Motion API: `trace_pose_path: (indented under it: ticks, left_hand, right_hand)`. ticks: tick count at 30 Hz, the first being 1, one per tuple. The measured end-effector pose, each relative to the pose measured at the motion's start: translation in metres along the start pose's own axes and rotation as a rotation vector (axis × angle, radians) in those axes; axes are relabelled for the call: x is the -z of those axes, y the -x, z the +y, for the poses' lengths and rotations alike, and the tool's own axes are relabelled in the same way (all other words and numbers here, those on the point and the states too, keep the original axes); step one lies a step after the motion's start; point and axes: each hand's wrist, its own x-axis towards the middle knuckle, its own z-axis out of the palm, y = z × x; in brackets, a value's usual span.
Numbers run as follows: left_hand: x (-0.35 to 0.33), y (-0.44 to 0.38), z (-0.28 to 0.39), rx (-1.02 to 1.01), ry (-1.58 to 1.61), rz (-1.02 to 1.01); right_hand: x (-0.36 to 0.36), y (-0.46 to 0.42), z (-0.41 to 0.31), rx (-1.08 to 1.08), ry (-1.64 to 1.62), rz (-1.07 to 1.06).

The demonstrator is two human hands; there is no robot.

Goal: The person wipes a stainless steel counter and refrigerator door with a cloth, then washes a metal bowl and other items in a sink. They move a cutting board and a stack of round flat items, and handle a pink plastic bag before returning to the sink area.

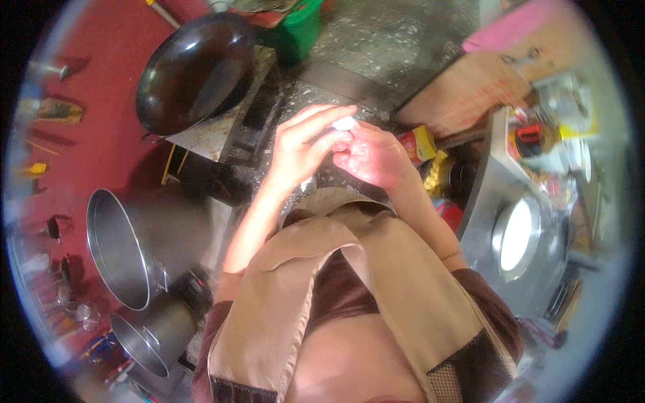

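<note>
A small white object (344,123), too bright to make out clearly, sits between the fingertips of my two hands. My left hand (305,138) pinches it from the left between thumb and fingers. From the other side, my right hand (375,153) is curled with its fingertips against the same object. Both hands are close together in front of my body, above a dark speckled floor (373,43). A beige vest (287,272) over a dark brown shirt covers my torso below them.
To the left, a dark wok (196,75) rests tilted near a stove (257,106), with a large steel pot (166,237) and a smaller pot (161,327) nearer. A green bin (300,32) stands ahead. On the right are a cardboard box (468,101) and a steel counter (484,221) with a round bowl (516,237).
</note>
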Motion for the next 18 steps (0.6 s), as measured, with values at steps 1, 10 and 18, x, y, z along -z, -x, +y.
trace_pose_path:
  ticks: [1,10,18]
  left_hand:
    - [0.018,-0.006,-0.013,-0.057,-0.058,-0.007]
    - [0.099,-0.051,-0.076,-0.187,-0.439,-0.007]
    - [0.109,-0.056,-0.098,0.092,-0.317,0.286]
  right_hand:
    - [-0.001,-0.019,-0.001,-0.011,0.06,0.004]
    - [-0.01,-0.135,-0.015,0.009,0.59,0.419]
    - [0.001,-0.193,-0.033,-0.095,0.485,0.275]
